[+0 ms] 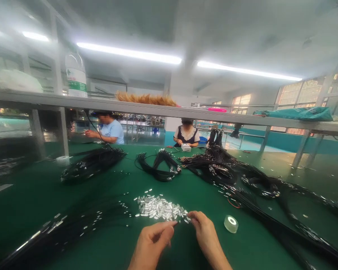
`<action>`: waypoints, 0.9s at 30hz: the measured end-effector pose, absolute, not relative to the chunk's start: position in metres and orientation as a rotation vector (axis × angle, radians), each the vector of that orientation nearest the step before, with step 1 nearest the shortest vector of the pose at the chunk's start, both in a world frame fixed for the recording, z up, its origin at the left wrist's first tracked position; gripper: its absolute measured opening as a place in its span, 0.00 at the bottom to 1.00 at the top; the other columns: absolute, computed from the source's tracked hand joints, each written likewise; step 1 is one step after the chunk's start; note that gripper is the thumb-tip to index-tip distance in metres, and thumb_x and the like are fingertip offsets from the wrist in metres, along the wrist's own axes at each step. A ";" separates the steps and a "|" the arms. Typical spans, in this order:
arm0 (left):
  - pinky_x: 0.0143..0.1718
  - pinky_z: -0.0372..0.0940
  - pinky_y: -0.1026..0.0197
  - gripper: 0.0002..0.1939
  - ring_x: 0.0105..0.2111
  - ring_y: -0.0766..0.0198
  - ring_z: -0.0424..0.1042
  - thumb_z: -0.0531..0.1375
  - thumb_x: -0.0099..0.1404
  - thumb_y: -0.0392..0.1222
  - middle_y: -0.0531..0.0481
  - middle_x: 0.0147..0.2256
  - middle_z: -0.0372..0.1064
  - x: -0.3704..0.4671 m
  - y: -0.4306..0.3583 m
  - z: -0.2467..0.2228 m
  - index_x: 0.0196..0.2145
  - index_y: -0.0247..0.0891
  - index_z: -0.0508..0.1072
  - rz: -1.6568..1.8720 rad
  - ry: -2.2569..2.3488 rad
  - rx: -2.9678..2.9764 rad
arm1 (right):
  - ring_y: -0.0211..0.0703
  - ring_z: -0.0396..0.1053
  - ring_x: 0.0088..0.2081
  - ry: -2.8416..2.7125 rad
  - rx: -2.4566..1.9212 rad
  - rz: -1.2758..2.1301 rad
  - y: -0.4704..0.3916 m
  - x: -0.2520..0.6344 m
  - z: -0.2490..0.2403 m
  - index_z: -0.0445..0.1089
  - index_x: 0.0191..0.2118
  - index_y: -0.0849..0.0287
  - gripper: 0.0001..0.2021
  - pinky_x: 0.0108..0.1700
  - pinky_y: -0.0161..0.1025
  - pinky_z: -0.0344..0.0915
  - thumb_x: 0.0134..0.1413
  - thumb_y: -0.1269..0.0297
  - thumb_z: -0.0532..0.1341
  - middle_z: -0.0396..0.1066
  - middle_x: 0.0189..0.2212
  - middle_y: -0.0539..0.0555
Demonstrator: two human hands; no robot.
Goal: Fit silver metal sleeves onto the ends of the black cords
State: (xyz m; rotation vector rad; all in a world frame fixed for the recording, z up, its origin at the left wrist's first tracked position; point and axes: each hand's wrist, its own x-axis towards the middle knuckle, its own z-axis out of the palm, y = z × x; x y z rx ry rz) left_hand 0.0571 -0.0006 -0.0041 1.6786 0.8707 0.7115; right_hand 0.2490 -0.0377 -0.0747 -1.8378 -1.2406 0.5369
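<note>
Two hands pinched together at the near edge of a pile of small metal sleeves on a green counter.

Left hand (pixel 152 240) is seen low at centre, fingers curled, thumb and forefinger pinched toward the right; what is gripped cannot be told. Right hand (pixel 204 230) is curled likewise, fingertips touching the near right edge of the metal sleeves (pixel 160 207). The sleeves are heaped on the counter (pixel 115 247) just beyond both hands. A small tape roll (pixel 231 223) lies just right of the right hand. Black cable bundles (pixel 160 167) are spread farther back and along both sides. Beyond the counter's far edge, two seated people (pixel 186 135) are noted, under a shelf (pixel 157 109) carrying a bottle (pixel 76 75).
</note>
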 end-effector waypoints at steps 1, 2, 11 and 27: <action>0.31 0.56 0.65 0.21 0.26 0.64 0.61 0.54 0.60 0.57 0.54 0.21 0.60 0.057 0.000 -0.002 0.27 0.35 0.74 0.708 0.872 1.703 | 0.43 0.65 0.35 -1.230 -1.767 0.606 -0.040 0.248 -0.069 0.68 0.38 0.61 0.13 0.39 0.38 0.61 0.55 0.66 0.49 0.67 0.32 0.56; 0.29 0.54 0.66 0.21 0.25 0.65 0.60 0.54 0.60 0.56 0.55 0.20 0.59 0.057 0.000 -0.001 0.24 0.35 0.73 0.709 0.884 1.735 | 0.41 0.65 0.33 -1.199 -1.663 0.702 -0.042 0.247 -0.064 0.67 0.39 0.61 0.13 0.37 0.36 0.63 0.56 0.61 0.50 0.67 0.31 0.55; 0.32 0.55 0.66 0.17 0.30 0.63 0.66 0.53 0.63 0.54 0.53 0.29 0.70 0.057 0.001 -0.010 0.31 0.43 0.77 0.689 1.000 1.938 | 0.35 0.64 0.28 -0.976 -1.106 1.103 -0.053 0.238 -0.032 0.73 0.33 0.60 0.18 0.34 0.31 0.61 0.43 0.49 0.66 0.67 0.24 0.51; 0.26 0.53 0.67 0.16 0.25 0.66 0.63 0.51 0.64 0.50 0.54 0.25 0.66 0.054 -0.001 -0.001 0.28 0.45 0.76 0.662 1.096 2.138 | 0.36 0.64 0.29 -1.162 -1.194 0.982 -0.056 0.241 -0.029 0.72 0.31 0.59 0.15 0.34 0.31 0.61 0.49 0.51 0.62 0.66 0.26 0.51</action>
